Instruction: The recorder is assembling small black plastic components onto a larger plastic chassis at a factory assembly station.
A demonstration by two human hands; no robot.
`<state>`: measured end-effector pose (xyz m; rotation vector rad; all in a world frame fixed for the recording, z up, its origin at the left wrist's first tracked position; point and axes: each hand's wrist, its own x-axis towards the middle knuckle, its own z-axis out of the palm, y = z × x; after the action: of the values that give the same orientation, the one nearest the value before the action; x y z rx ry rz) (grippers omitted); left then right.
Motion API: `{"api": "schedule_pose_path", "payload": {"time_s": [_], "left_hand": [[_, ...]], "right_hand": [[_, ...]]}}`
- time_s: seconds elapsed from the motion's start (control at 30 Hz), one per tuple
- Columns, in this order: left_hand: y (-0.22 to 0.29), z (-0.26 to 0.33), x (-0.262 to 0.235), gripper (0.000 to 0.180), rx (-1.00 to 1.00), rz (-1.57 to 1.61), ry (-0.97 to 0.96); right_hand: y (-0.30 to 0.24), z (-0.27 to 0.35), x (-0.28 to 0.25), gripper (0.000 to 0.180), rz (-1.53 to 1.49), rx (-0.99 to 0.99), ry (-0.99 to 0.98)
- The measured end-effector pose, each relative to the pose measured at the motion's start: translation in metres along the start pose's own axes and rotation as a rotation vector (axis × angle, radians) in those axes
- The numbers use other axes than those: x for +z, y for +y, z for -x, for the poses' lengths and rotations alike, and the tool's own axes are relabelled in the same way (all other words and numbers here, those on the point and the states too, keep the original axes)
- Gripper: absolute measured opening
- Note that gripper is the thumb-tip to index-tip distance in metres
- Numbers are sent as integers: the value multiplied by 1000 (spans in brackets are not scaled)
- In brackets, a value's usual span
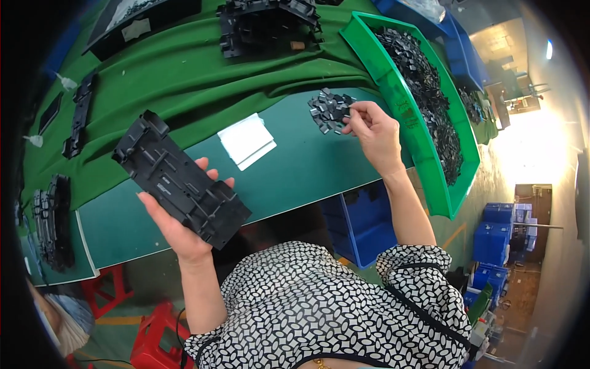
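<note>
My left hand (178, 230) is closed around the lower end of a long black plastic housing (178, 181), held tilted above the near edge of the table. Ribs, clips and raised blocks show on its upward face. At the right edge of a small pile of black and silvery pieces (327, 111), my right hand (375, 132) has its thumb and fingertips pinched together. Whatever lies between those fingertips is too small to make out. Between the two hands, a white rectangular pad (247, 141) lies on the green tabletop (289, 163).
A long green bin (402, 111) full of small black pieces stands at the right. More black housings (270, 24) are stacked at the back on a green cloth (184, 67), others (52, 221) at the left. Below are a blue crate (359, 221) and red stools (153, 338). Someone sits lower left.
</note>
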<state>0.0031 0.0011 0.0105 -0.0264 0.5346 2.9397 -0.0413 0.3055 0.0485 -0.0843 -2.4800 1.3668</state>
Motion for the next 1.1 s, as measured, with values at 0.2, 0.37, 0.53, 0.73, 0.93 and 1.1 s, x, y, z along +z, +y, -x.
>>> {"api": "schedule_pose_path", "payload": {"time_s": [0.2, 0.37, 0.53, 0.73, 0.93, 1.1], "left_hand": [[1, -5, 2, 77, -1, 6, 31], [3, -4, 2, 69, -8, -41, 29], [4, -2, 1, 71, -9, -27, 21], [1, -4, 4, 76, -50, 74, 20], [1, -5, 0, 79, -31, 98, 13], [1, -5, -1, 81, -30, 71, -1]], "right_hand": [[-8, 2, -1, 11, -386, 291, -163], [-14, 8, 11, 13, -566, 410, -226], [-20, 9, 20, 16, -536, 396, -331], [-39, 6, 39, 20, -126, 132, -359], [-57, -10, 74, 16, 149, -284, -447], [-55, -19, 99, 14, 362, -635, -469]]}}
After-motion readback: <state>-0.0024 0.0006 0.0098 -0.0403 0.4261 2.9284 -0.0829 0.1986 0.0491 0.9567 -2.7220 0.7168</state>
